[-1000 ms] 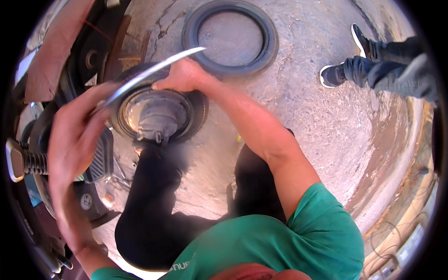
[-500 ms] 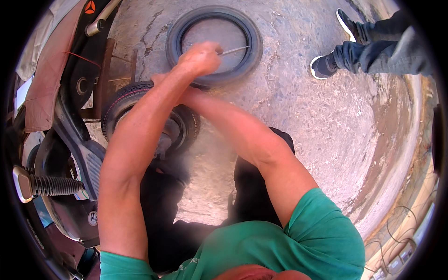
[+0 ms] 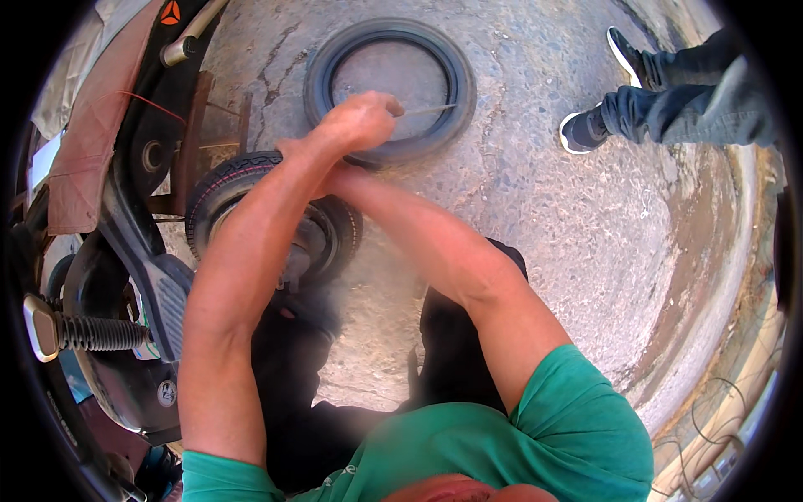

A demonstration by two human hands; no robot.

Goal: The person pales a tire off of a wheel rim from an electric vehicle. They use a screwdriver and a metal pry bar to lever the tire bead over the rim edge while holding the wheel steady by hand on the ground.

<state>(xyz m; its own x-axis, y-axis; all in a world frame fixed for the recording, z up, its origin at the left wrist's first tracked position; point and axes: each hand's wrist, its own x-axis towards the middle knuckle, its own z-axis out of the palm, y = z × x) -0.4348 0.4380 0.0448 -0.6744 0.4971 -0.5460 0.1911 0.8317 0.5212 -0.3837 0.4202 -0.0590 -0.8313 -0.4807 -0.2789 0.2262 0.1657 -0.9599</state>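
Note:
My left hand [image 3: 365, 120] is closed round one end of a thin, pale rod [image 3: 431, 110], whose free end points right, across the opening of a loose black tyre [image 3: 460, 75] on the ground. My left forearm crosses over the right one. Beneath it, my right hand [image 3: 289, 148] is at the upper edge of a small wheel with a treaded black tyre [image 3: 201, 209]. Only a bit of that hand shows, so its grip is hidden. The wheel stands between my arms and a vehicle on the left, its hub partly covered by my left forearm.
A dark scooter-like vehicle [image 3: 138, 243] with a coil spring [image 3: 100, 332] fills the left side. Beside the wheel is a rusty metal frame [image 3: 192, 138]. Another person's legs [image 3: 669, 105] stand at the upper right. Thin wires [image 3: 719, 418] lie at the lower right.
My left hand and the rod have shifted slightly nearer to me. My right hand stays at the wheel. The whole view has moved a little.

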